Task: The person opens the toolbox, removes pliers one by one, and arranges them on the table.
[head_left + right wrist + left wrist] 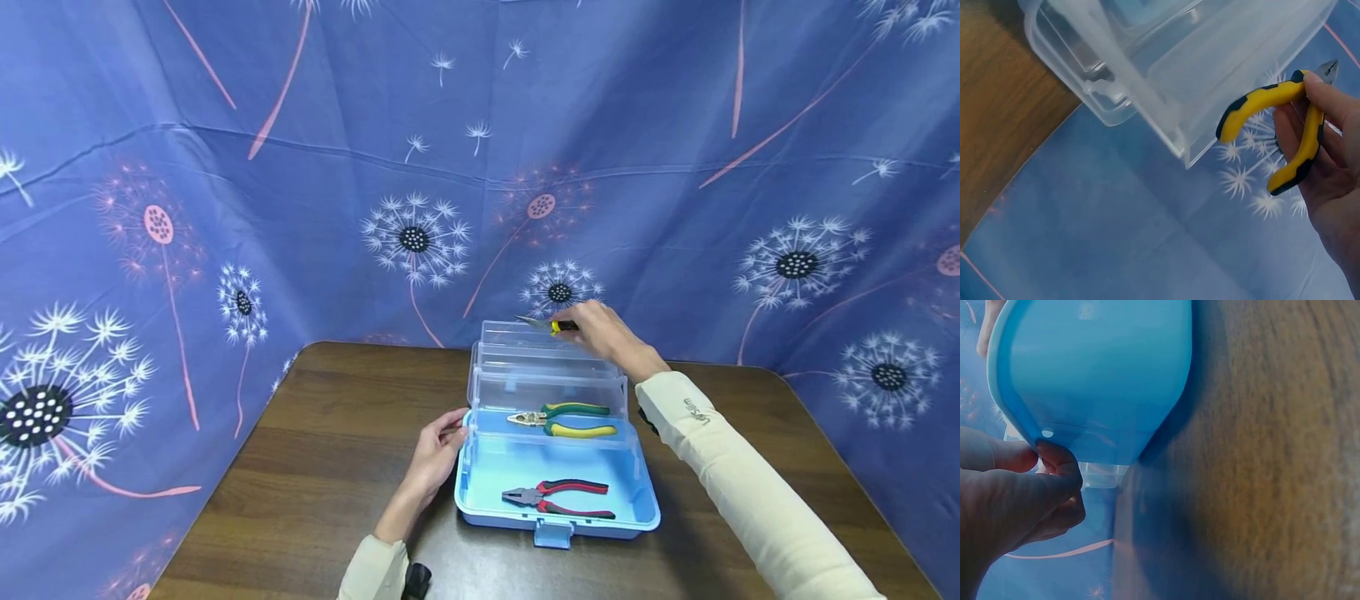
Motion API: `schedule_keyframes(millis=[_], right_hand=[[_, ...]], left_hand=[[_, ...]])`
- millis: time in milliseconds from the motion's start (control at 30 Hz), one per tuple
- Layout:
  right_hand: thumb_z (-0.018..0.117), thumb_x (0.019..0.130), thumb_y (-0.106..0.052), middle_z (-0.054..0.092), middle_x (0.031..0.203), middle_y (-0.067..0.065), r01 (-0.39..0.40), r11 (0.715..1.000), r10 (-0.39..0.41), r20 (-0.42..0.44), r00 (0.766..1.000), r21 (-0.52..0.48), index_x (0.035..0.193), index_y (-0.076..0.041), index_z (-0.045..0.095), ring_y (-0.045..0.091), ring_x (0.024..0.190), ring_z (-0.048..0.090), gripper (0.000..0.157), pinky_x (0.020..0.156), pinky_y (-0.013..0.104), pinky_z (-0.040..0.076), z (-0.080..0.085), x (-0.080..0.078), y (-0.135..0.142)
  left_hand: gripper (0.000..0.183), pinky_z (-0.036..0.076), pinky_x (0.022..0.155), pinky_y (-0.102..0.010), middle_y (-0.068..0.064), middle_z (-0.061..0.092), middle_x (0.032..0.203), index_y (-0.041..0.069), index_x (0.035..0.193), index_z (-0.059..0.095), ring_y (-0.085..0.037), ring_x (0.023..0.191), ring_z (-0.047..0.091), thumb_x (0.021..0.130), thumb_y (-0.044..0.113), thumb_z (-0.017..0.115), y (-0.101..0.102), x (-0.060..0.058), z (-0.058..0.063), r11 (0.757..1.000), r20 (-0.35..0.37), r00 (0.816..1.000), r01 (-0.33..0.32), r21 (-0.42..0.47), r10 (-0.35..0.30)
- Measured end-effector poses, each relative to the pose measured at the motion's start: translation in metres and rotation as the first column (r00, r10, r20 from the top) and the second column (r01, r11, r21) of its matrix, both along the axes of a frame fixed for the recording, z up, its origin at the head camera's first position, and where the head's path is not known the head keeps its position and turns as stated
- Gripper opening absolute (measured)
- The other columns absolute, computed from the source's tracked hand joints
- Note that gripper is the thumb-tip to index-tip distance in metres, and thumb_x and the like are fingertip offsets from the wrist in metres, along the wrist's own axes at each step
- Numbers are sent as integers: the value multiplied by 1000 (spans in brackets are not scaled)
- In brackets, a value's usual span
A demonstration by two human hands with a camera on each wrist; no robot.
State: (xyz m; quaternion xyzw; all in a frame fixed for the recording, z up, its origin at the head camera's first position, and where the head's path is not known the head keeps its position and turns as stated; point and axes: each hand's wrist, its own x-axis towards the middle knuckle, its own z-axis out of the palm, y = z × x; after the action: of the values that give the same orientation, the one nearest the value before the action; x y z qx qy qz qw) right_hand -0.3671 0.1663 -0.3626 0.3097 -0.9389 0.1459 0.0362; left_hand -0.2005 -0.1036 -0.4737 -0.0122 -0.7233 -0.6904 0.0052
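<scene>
A blue toolbox (pixel 480 492) stands on the table with its clear trays (pixel 547 390) raised at the back. At its left side my left hand (pixel 433 457) pinches the rim between thumb and fingers, near a small hole in the blue wall (pixel 1097 381). My right hand (pixel 603 335) holds pliers with yellow-and-black handles (pixel 1269 97) above the top tray, their pointed metal nose directed left in the head view. The handles are spread apart in the right wrist view. Combination pliers with green-and-yellow handles (pixel 577 409) lie in a lower clear tray. Red-and-black pliers (pixel 555 497) lie in the blue base.
A brown wooden table (pixel 337 450) carries the box. Blue cloth with dandelion prints (pixel 315 208) hangs behind and at both sides of the table. The box's blue latch (pixel 553 534) hangs down at its front edge.
</scene>
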Motion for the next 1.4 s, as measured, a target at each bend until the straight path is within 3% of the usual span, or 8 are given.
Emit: schedule_keyframes(millis=[167,300,533,767,867,1067,1267,1400], right_hand=[[68,88,-16,71,90,10,19,996,-17,15,1000,-90,119,-1,65,10,53,57,35,51,27,47,4,5,13],[68,88,-15,71,88,12,59,981,-47,69,997,-183,118,3,64,16,58,62,35,51,29,49,5,10,26],[69,88,-18,72,92,11,168,939,-132,136,982,-299,119,2,64,20,79,69,38,65,33,56,3,19,54],[71,85,-28,72,95,12,281,892,-231,175,957,-355,115,-2,67,21,79,69,39,68,40,56,0,30,79],[72,84,-28,71,96,15,319,860,-248,221,943,-398,115,0,66,24,78,70,42,67,38,56,-3,36,90],[72,85,-24,69,100,22,363,781,-205,341,917,-508,119,6,62,32,83,69,47,64,31,56,-16,46,110],[72,85,-24,67,102,23,414,700,-189,407,893,-582,120,8,59,27,83,69,49,66,33,56,-38,58,128],[71,85,-23,69,99,17,455,651,-202,439,876,-608,121,10,58,22,81,70,50,66,34,56,-53,69,138]], left_hand=[[36,46,79,-22,-23,53,118,-7,130,51,-27,100,54,95,2,51,-2,-6,-13,1000,-4,1000,-9,5,10],[35,46,81,-23,-18,54,119,-2,130,53,-24,99,54,96,6,52,-3,-11,-24,1000,6,1000,-22,-5,22],[35,46,82,-23,-17,54,119,0,131,53,-23,100,54,96,8,52,-3,-12,-28,1000,5,1000,-19,-10,19],[36,47,77,-22,-17,54,120,-2,132,52,-21,96,54,97,8,52,-3,-10,-27,1000,5,1000,-20,-9,20],[37,47,76,-22,-17,54,119,-3,131,52,-20,96,53,96,7,52,-2,-11,-28,1000,4,1000,-22,-3,22],[36,45,79,-21,-16,54,118,-1,131,53,-21,98,52,95,8,53,-2,-12,-29,999,6,999,-33,-18,33],[35,46,80,-23,-16,54,119,2,131,54,-21,98,53,96,8,52,-2,-11,-28,999,19,999,-35,-27,36],[35,47,81,-23,-15,53,120,3,131,54,-21,99,53,97,10,52,-2,-11,-28,999,29,999,-37,-33,38]])
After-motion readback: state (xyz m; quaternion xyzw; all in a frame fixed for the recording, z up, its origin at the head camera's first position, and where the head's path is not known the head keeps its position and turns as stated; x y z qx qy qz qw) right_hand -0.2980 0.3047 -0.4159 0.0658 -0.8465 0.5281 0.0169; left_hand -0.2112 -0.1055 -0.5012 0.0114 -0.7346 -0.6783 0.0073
